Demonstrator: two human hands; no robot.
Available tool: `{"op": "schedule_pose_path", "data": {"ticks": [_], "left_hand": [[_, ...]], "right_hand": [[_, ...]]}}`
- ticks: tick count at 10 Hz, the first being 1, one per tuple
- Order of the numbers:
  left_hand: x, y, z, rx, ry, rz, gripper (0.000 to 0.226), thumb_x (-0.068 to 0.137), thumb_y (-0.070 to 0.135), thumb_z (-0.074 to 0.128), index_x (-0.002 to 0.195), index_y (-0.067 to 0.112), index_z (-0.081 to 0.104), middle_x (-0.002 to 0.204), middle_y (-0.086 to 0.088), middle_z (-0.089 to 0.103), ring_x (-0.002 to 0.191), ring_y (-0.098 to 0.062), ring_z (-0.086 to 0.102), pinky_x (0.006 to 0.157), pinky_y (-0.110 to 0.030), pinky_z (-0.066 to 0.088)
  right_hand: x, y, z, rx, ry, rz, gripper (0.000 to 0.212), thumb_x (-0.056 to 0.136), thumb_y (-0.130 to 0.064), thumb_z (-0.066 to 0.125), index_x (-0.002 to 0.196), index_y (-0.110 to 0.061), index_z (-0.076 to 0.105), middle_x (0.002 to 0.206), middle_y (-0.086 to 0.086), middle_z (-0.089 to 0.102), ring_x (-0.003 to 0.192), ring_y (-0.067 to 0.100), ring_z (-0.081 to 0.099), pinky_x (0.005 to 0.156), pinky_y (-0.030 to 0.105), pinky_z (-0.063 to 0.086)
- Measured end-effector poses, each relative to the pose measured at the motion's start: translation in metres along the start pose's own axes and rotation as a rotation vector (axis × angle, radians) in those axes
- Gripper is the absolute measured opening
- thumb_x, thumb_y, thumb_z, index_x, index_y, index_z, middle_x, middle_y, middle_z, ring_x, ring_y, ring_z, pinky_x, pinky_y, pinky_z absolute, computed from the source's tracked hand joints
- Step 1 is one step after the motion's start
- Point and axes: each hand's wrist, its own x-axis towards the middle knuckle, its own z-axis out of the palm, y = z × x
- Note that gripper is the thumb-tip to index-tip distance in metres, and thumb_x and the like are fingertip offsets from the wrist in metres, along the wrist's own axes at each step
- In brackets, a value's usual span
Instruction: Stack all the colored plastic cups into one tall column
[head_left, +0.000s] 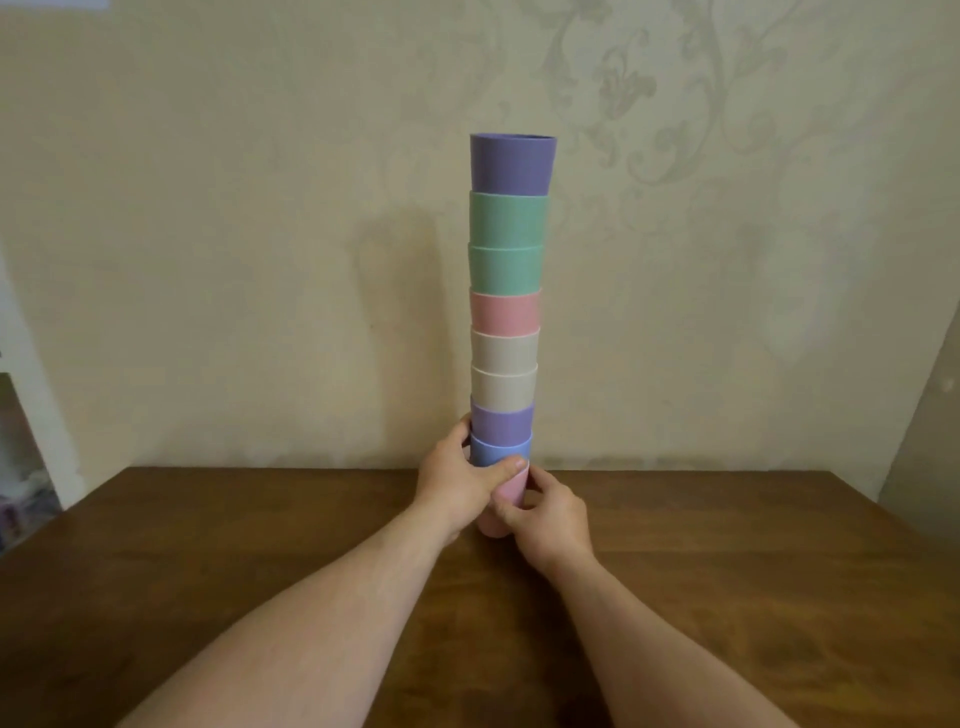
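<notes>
A tall column of nested plastic cups (506, 332) stands upright on the wooden table (727, 571), near its far edge. From the top it shows a purple cup (511, 163), two green, one pink, two cream, one purple, one blue (501, 451) and a pink cup (511, 491) at the bottom. My left hand (460, 486) wraps the column's base from the left, thumb across the blue and pink cups. My right hand (545, 512) grips the bottom pink cup from the right. The foot of the column is partly hidden by my fingers.
A beige wall with a faint floral pattern (675, 104) rises right behind the table. A white shelf or door frame (31, 415) stands at the far left. The table's right corner (852, 478) lies beyond my right hand.
</notes>
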Motion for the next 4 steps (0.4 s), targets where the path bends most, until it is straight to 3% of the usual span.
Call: {"op": "schedule_pose_path", "data": {"ticks": [1,2,3,4], "left_hand": [[0.01,-0.007,0.007,-0.032,0.031,-0.007,0.078,0.076,0.029,0.098,0.145,0.033,0.063,0.128,0.012,0.077,0.113,-0.015,0.076,0.103,-0.046,0.062],[0.009,-0.008,0.008,-0.024,-0.01,0.016,0.086,0.079,0.033,0.096,0.154,0.036,0.053,0.134,0.013,0.075,0.12,-0.015,0.074,0.108,-0.05,0.06],[0.0,-0.004,-0.002,0.023,-0.069,-0.006,0.122,0.082,0.046,0.091,0.174,0.038,0.011,0.158,0.016,0.053,0.144,-0.02,0.059,0.119,-0.052,0.051],[-0.024,-0.01,-0.024,0.12,0.01,-0.045,0.112,0.091,0.061,0.077,0.175,0.034,0.008,0.173,0.002,0.041,0.153,-0.024,0.049,0.123,-0.05,0.045]], "right_hand": [[0.007,0.005,0.006,0.044,-0.001,-0.004,0.057,0.085,-0.038,0.086,0.139,-0.029,0.068,0.099,-0.02,0.072,0.098,0.006,0.074,0.093,0.036,0.063],[0.006,0.008,0.008,0.032,-0.041,-0.025,0.055,0.085,-0.038,0.085,0.137,-0.033,0.065,0.11,-0.017,0.075,0.103,0.005,0.073,0.098,0.039,0.063],[-0.001,0.018,0.003,-0.048,-0.071,-0.007,0.076,0.084,-0.046,0.085,0.15,-0.032,0.051,0.143,-0.003,0.066,0.124,0.015,0.067,0.107,0.038,0.056],[-0.025,0.025,-0.011,-0.244,-0.082,0.053,0.097,0.092,-0.043,0.079,0.169,-0.017,0.027,0.165,0.007,0.046,0.15,0.025,0.048,0.122,0.039,0.041]]}}
